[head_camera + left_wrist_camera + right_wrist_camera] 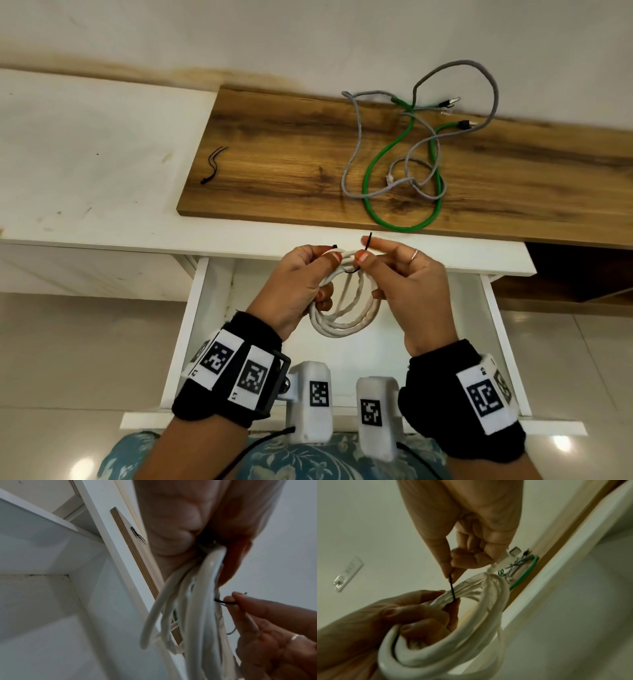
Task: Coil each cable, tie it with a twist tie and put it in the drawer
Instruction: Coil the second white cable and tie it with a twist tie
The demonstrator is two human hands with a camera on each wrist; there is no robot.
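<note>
Two hands work above the open drawer (191, 308). Your left hand (294, 284) holds the coiled white cable (337, 325); its grip is clamped around the upper part of the coil, fingers curled through the loops. The coil hangs below both hands, over the drawer interior, and does not touch the drawer in the head view. Your right hand (407, 291) pinches one end of the black twist tie (367, 241) between thumb and forefinger; its grip is closed on the tie, with the remaining fingers loosely bent. The tie passes around the bundled strands at the top of the coil, and its other end projects near your left fingertips.

On the wooden desk (274, 164) beyond the drawer, a green cable (387, 156) and a grey cable (356, 144) lie uncoiled and tangled together toward the right. Spare black twist ties (213, 164) lie near the desk's left edge, well apart from the cables.
</note>
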